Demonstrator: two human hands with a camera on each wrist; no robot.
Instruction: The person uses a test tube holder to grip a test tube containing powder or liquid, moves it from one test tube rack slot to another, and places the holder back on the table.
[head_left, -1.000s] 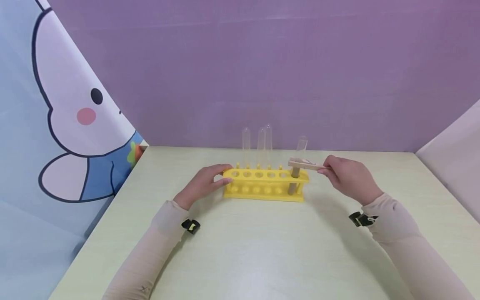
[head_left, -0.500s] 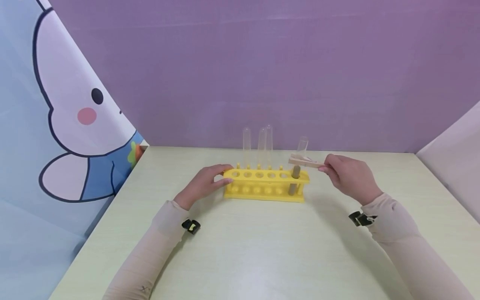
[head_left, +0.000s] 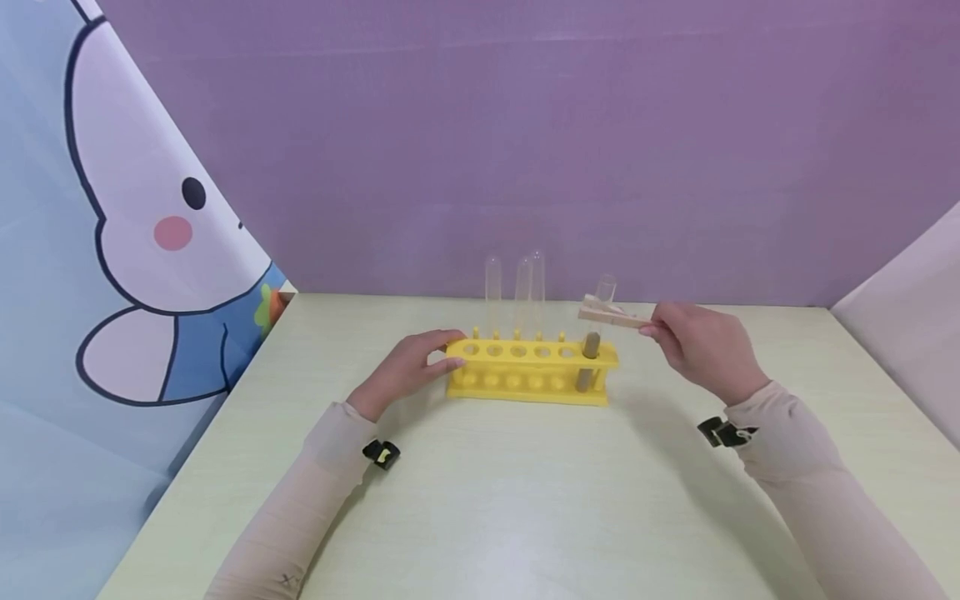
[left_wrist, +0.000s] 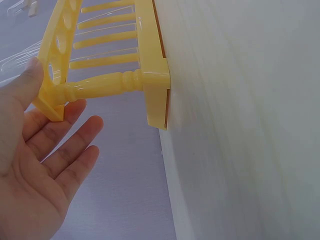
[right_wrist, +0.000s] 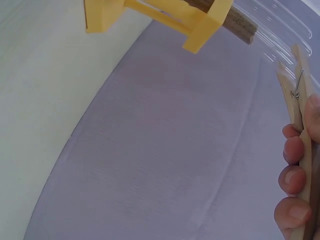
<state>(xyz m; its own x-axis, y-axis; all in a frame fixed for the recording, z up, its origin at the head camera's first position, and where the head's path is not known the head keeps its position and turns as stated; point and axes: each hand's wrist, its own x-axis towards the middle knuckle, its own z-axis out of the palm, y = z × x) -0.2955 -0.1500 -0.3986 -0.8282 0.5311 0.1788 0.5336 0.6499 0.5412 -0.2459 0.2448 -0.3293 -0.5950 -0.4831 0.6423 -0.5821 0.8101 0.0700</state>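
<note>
My left hand (head_left: pixel 408 367) grips the left end of a yellow test tube rack (head_left: pixel 528 397), thumb in front and fingers behind its upper plate; its lower fingers extend free in the left wrist view. My right hand (head_left: pixel 708 346) holds a wooden test tube holder (head_left: pixel 618 317) by its handle. The holder's jaws sit around the upper part of a clear test tube (head_left: pixel 606 286), standing slightly tilted in the rack's rightmost hole. Grey-brown material (head_left: pixel 591 345) fills the tube's lower part. In the right wrist view, the wooden jaws (right_wrist: pixel 300 75) stand slightly apart beside the glass.
Behind the rack's row of holes, three clear test tubes (head_left: pixel 492 292) stand upside down on yellow pegs (head_left: pixel 562 337). The pale table (head_left: pixel 480 492) ends at a purple backdrop (head_left: pixel 480 150). A cartoon-printed cloth (head_left: pixel 150 275) hangs at the left.
The wooden holder has moved up along the tube, and the dark filling now shows beneath it. My right hand has risen slightly with it. The left hand and the rack stay put.
</note>
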